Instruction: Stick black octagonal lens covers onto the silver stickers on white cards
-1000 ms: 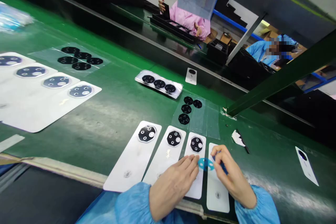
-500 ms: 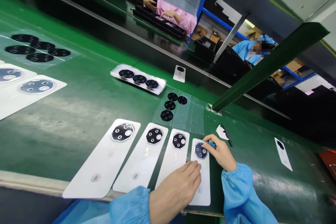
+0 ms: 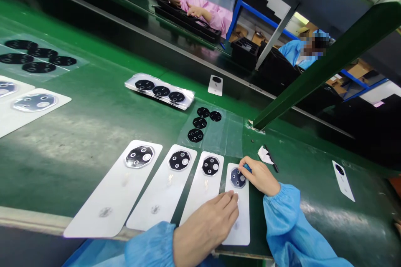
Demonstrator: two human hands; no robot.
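My left hand (image 3: 206, 223) lies with fingers stretched out, its fingertips resting on the rightmost white phone back panel (image 3: 240, 231). At the top of that panel is a dark, bluish octagonal camera lens cover (image 3: 237, 179) with several rings. My right hand (image 3: 261, 175) is closed at the cover's upper right edge, fingertips touching it. A small blue piece (image 3: 247, 167) shows between the thumb and fingers; its kind is mostly hidden. To the left lie a panel (image 3: 203, 190) with a black cover, another panel (image 3: 166, 187) and a third (image 3: 120, 192).
A clear film sheet (image 3: 230, 133) carries several black lens covers. Behind it lies a wrapped stack (image 3: 188, 102) with black covers. A black pen (image 3: 272, 159) lies beside a white scrap (image 3: 265, 155). A green post (image 3: 313, 75) rises at right. A co-worker in pink (image 3: 216, 18) holds a phone.
The view has shifted slightly, so the panels at left sit a little further left. My right hand stays at the lens cover's edge, and my left hand still rests on the same panel.
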